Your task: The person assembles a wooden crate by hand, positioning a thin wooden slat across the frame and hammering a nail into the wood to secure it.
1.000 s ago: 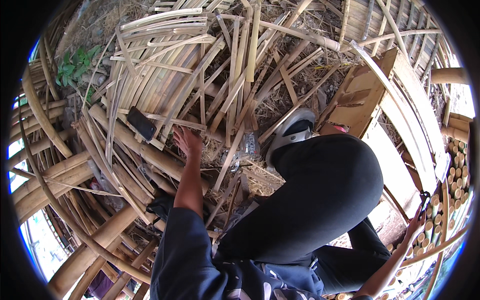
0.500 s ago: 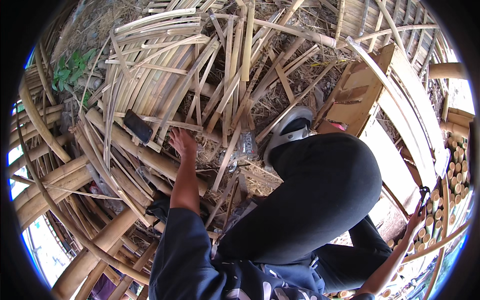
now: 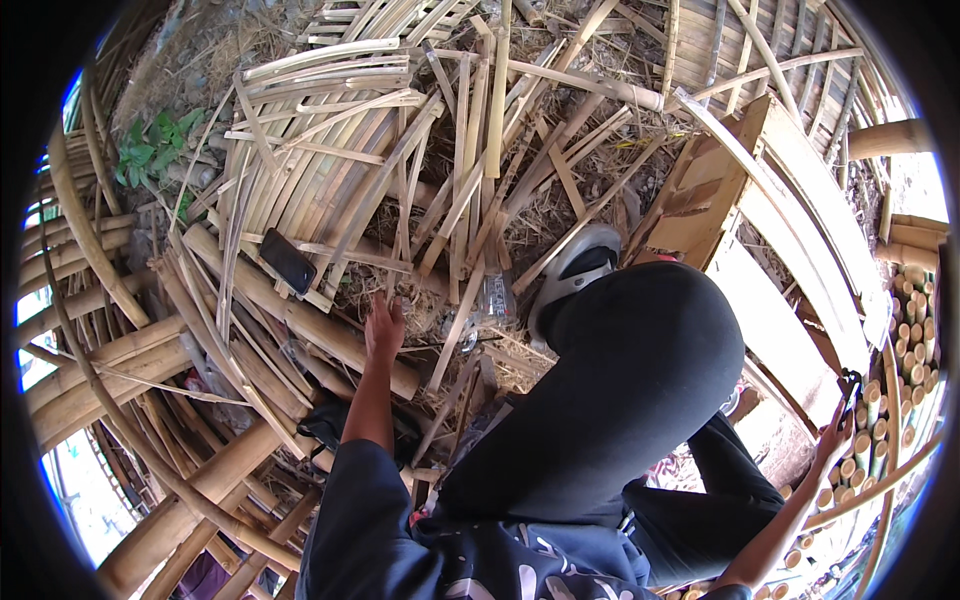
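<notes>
My left hand [image 3: 384, 328] is low over the straw-littered ground, its fingers closed around the lower end of a thin bamboo strip [image 3: 400, 220]. Left of it, a black phone [image 3: 288, 261] rests on split bamboo at the edge of a thick pole [image 3: 330, 335]. Out at the right, my right hand [image 3: 836, 440] is closed around a small dark tool [image 3: 850, 384], whose kind I cannot make out. That tool is close to the end of a long, pale split-bamboo piece [image 3: 845, 320].
Loose bamboo strips [image 3: 465, 180] criss-cross ahead. A clear plastic cup [image 3: 494, 297] lies beside my shoe [image 3: 580, 270]. A wooden box frame [image 3: 715, 190] stands at right, with stacked bamboo poles [image 3: 905, 330] beyond. Thick poles [image 3: 190, 480] cross at left; a green plant [image 3: 155, 148] grows behind.
My left hand has drawn back toward me, and its spread fingers have closed on a strip. My right hand stays at the right with the dark tool. The view has shifted slightly.
</notes>
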A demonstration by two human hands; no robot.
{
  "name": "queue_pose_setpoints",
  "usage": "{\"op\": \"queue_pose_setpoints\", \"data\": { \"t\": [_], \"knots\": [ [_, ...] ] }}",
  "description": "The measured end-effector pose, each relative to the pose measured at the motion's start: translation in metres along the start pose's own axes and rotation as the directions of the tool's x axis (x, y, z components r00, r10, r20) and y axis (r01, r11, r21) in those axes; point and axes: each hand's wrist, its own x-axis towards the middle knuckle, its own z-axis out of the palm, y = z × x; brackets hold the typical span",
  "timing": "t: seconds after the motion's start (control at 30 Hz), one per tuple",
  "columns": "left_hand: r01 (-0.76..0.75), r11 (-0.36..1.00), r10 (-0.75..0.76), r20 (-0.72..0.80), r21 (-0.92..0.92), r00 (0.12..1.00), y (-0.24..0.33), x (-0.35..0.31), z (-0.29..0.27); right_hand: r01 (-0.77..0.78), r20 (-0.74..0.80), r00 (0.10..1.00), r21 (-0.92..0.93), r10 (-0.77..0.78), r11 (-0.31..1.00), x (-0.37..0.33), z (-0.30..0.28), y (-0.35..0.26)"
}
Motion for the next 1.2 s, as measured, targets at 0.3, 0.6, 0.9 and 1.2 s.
{"op": "queue_pose_setpoints", "data": {
  "t": [0.3, 0.6, 0.9, 1.2],
  "knots": [
    [0.151, 0.949, -0.052, 0.339, -0.275, 0.939, -0.012, -0.031, -0.039, 0.019, -0.042, 0.999, 0.137, -0.013, 0.99, -0.004, -0.007, -0.042],
    [0.37, 0.85, -0.12, 0.547, -0.374, 0.829, -0.023, -0.04, -0.043, -0.006, -0.068, 0.997, 0.255, 0.024, 0.967, -0.03, -0.032, -0.073],
    [0.548, 0.738, -0.241, 0.606, -0.393, 0.758, -0.074, -0.067, 0.005, 0.0, -0.137, 0.99, 0.237, 0.033, 0.971, -0.037, -0.04, -0.043],
    [0.173, 0.985, -0.16, 0.359, -0.006, 0.92, -0.115, -0.076, 0.015, 0.041, -0.107, 0.994, 0.3, -0.009, 0.953, -0.038, -0.025, -0.051]
  ]
}}
